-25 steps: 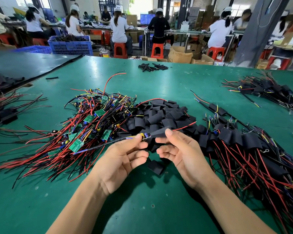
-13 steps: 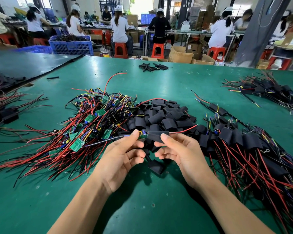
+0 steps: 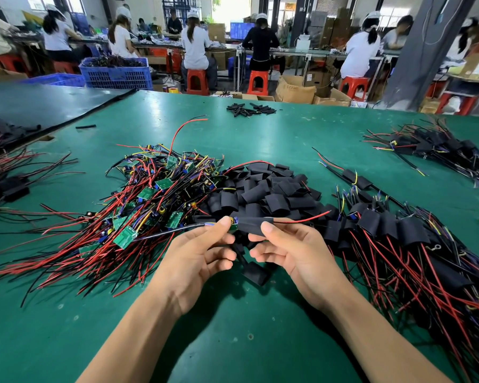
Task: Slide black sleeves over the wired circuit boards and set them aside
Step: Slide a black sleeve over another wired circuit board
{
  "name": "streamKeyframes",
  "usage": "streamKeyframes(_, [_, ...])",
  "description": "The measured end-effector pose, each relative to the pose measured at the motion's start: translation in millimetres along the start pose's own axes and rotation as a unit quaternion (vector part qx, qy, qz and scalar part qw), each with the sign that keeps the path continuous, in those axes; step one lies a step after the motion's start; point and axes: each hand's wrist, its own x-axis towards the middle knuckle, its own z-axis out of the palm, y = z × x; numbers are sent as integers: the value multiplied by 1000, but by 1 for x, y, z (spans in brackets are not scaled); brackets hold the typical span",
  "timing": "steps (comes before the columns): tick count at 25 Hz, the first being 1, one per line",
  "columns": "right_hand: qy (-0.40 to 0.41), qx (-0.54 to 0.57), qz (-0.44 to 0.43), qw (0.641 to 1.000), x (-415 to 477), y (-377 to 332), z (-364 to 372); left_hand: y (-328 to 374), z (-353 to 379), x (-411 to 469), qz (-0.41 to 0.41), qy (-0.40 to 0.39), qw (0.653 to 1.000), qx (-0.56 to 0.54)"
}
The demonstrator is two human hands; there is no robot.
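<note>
board (image 3: 234, 225) mostly hidden inside black sleeve (image 3: 253, 225), only its left end showing | sleeve's long axis left-right, held above surface (image 3: 288, 139), red wire (image 3: 304, 218) exiting right | left hand (image 3: 197, 258) fingers pinch board end; right hand (image 3: 293, 252) fingers grip sleeve | one sleeve held; loose sleeves (image 3: 268, 189) too many to count

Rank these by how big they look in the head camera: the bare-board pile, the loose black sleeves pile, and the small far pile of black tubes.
1. Bare-board pile, with its wires, largest.
2. Loose black sleeves pile.
3. Far pile of black tubes, smallest, though distance shrinks it.
</note>
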Motion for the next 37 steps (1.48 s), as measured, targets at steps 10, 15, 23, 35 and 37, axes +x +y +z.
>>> streamKeyframes(10, [0, 39, 41, 998, 2, 1, -1, 1, -4, 1, 24, -26, 999, -2])
streamKeyframes(15, [-13, 29, 20, 999, 2, 4, -1, 1, -5, 1, 31, -31, 999, -3])
streamKeyframes(23, [-23, -86, -32, 996, 2, 10, -2, 0, -6, 4, 11, -12, 999, -43])
streamKeyframes(35, [-31, -262, -78, 961, -2, 2, -3, -3, -10, 9, 6, 22, 1000, -20])
streamKeyframes(37, [-34, -293, -71, 953, -2, 2, -6, -3, -10, 9, -3, 21, 1000, -16])
